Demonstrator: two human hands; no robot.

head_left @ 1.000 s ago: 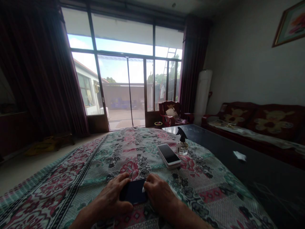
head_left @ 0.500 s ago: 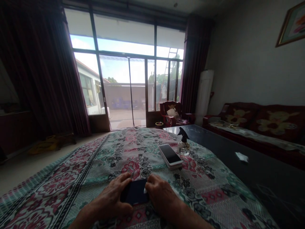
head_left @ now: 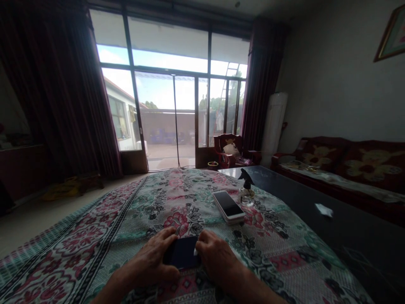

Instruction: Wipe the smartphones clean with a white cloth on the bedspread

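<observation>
A dark-screened smartphone (head_left: pixel 183 252) lies flat on the patterned cloth (head_left: pixel 126 261) in front of me. My left hand (head_left: pixel 155 257) grips its left side, fingers at the far edge and thumb at the near edge. At the phone's right edge, my right hand (head_left: pixel 218 257) is closed, fingers bent inward. A bit of white wipe (head_left: pixel 195 252) shows at its fingertips; most of it is hidden by the hand. Beyond the hands lies a stack of white-framed phones (head_left: pixel 228 207), screen up. Behind that stack stands a clear spray bottle (head_left: pixel 247 195) with a black trigger head.
A dark glossy table (head_left: pixel 303 211) stretches away on the right, with a crumpled white scrap (head_left: pixel 324 210) on it. Past it stands a red sofa (head_left: pixel 348 164). A wooden armchair (head_left: pixel 228 150) sits by the glass doors (head_left: pixel 164 122). Purple curtains (head_left: pixel 69 93) hang at the left.
The view has shifted slightly, so the whole scene sits a little further right. Both hands keep nearly the same places at the phone.
</observation>
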